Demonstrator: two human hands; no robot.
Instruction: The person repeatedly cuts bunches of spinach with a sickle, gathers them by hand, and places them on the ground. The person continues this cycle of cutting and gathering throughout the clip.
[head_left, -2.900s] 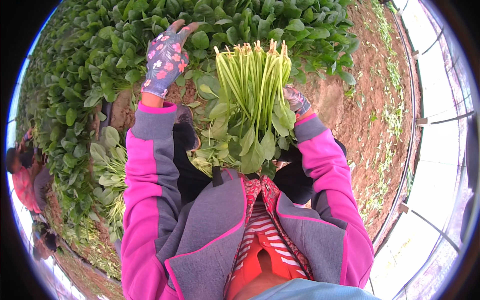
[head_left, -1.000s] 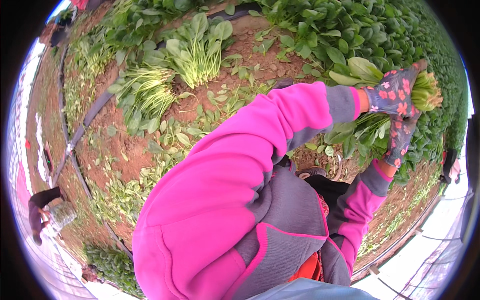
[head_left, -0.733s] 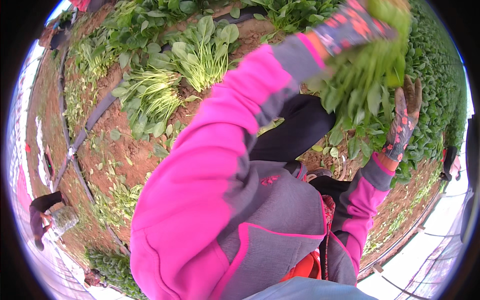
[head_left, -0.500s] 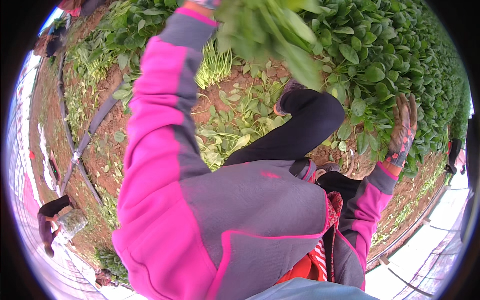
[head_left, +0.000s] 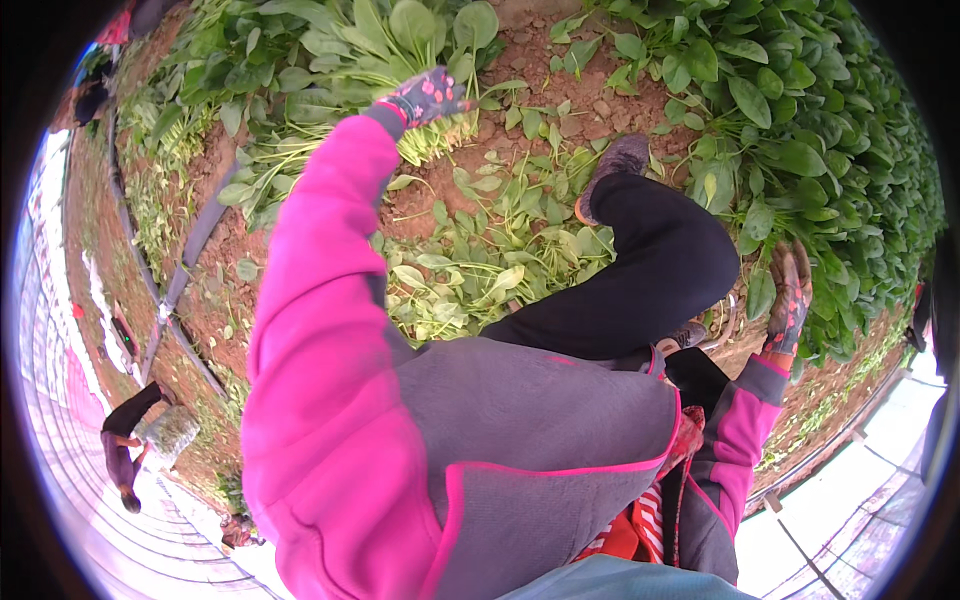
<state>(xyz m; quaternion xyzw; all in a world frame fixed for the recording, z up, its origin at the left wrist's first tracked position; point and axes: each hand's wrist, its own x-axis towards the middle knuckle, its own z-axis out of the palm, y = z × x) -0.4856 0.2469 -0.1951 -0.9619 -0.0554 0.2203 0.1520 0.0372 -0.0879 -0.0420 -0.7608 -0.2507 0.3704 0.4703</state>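
Note:
My left hand (head_left: 430, 98), in a dark flowered glove, rests over the pale stems of a pile of picked spinach (head_left: 345, 60) at the upper left. Its fingers stretch out to the right, apparently lying against the stems without gripping them. My right hand (head_left: 790, 298), in a soiled flowered glove, is at the edge of the standing spinach (head_left: 800, 130) on the right. Its fingers are extended and hold nothing that I can see. Loose leaves and thin plants (head_left: 500, 250) lie scattered on the soil between the pile and my bent leg (head_left: 640, 270).
My shoe (head_left: 618, 172) is planted on brown soil near the standing plants. Dark hoses (head_left: 180, 270) cross the ground at left. Farther left a person (head_left: 125, 450) bends over a pale bundle (head_left: 170, 437). White sheeting (head_left: 850, 490) runs along the lower right.
The bunch of spinach lifted by my left hand now lies on the pile, and that hand has let go. My right hand has dropped slightly lower beside the standing plants.

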